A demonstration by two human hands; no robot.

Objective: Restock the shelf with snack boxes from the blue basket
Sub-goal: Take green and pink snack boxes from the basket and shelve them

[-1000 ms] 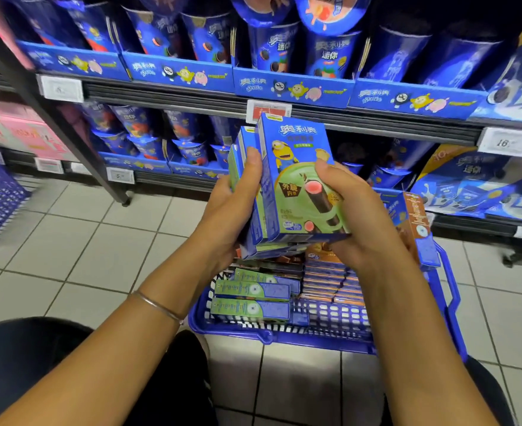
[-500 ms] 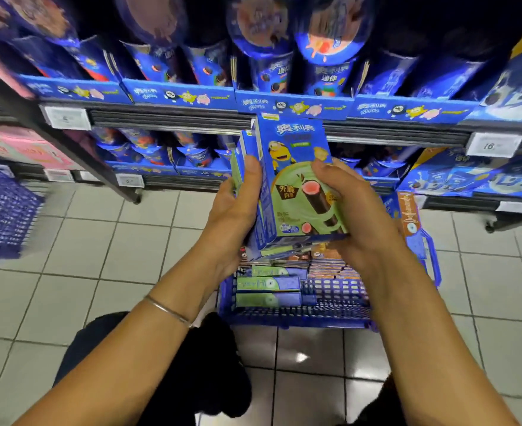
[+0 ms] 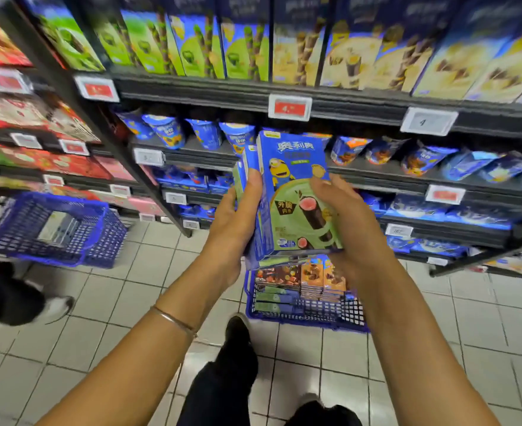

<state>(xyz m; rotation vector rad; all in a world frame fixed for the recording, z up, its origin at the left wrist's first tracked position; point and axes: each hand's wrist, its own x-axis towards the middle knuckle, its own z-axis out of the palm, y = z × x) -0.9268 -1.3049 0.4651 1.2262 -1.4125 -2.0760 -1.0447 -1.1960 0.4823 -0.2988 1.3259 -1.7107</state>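
Observation:
Both hands hold a stack of blue and green snack boxes [image 3: 293, 182] upright at chest height, the front one showing a yellow cartoon figure. My left hand [image 3: 238, 216] grips the stack's left side, thumb on the front edge. My right hand [image 3: 348, 222] curls round the right side and bottom corner. Directly below on the floor stands the blue basket [image 3: 308, 312], with more boxes lying in it, green, brown and orange. The shelf [image 3: 345, 101] ahead carries rows of tall green and yellow boxes [image 3: 247, 50] on its upper level.
Blue cups and pouches fill the lower shelf levels [image 3: 407, 176]. A second blue basket [image 3: 59, 229] stands on the tiled floor at left, near red and pink boxes. Another person's dark leg and shoe [image 3: 16, 299] are at the left edge. My own legs [image 3: 229, 379] are below.
The view has risen and pulled back from the floor: the basket now lies far below, and an upper shelf row of tall boxes has come into view. Both hands keep the same hold on the stack.

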